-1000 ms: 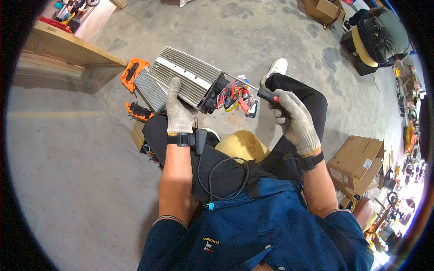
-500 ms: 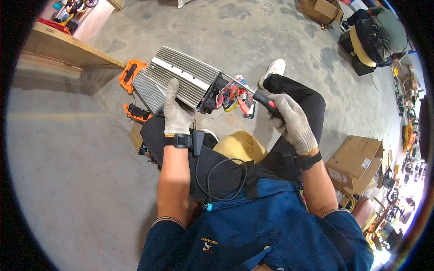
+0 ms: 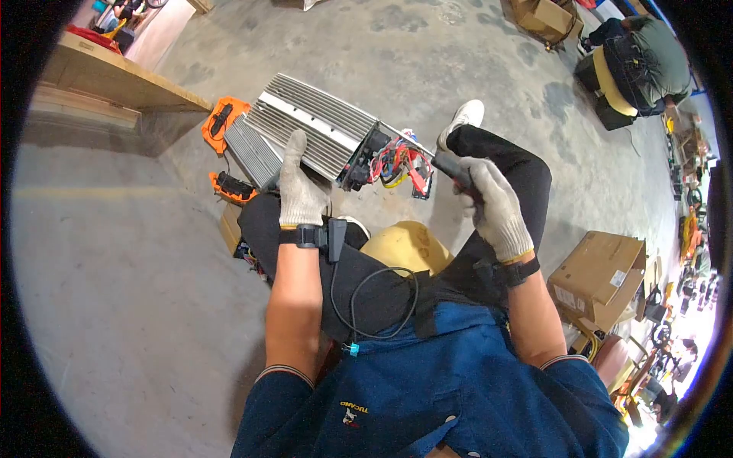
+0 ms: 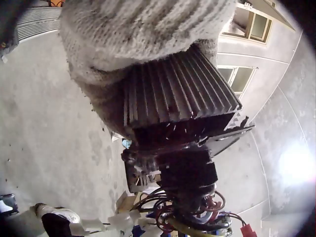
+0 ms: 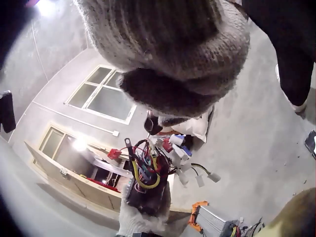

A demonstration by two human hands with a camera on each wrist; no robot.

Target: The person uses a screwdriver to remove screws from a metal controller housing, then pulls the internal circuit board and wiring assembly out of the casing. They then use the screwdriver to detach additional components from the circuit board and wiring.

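A silver finned motor controller (image 3: 313, 126) is held up in front of my knees by my gloved left hand (image 3: 302, 187). The thumb lies over its fins; the other fingers are hidden beneath. Colored wires (image 3: 398, 162) with connectors hang from its black end, also seen as a wire bundle (image 5: 148, 170) in the right wrist view. My gloved right hand (image 3: 496, 200) grips the dark handle of a screwdriver (image 3: 449, 164). Its shaft points to the controller's wired end, with the tip close to the end plate's upper corner. The left wrist view shows the fins (image 4: 182, 91) under the glove.
A second finned unit (image 3: 256, 153) with orange end parts (image 3: 221, 126) stands on the floor left of the held one. A cardboard box (image 3: 599, 275) is to the right, another box (image 3: 546, 19) at the far right. A person (image 3: 660, 57) sits bent over at upper right.
The right hand and screwdriver shift slightly left, then back right, and the handle turns so its red part shows less. The controller stays nearly in place in the left hand.
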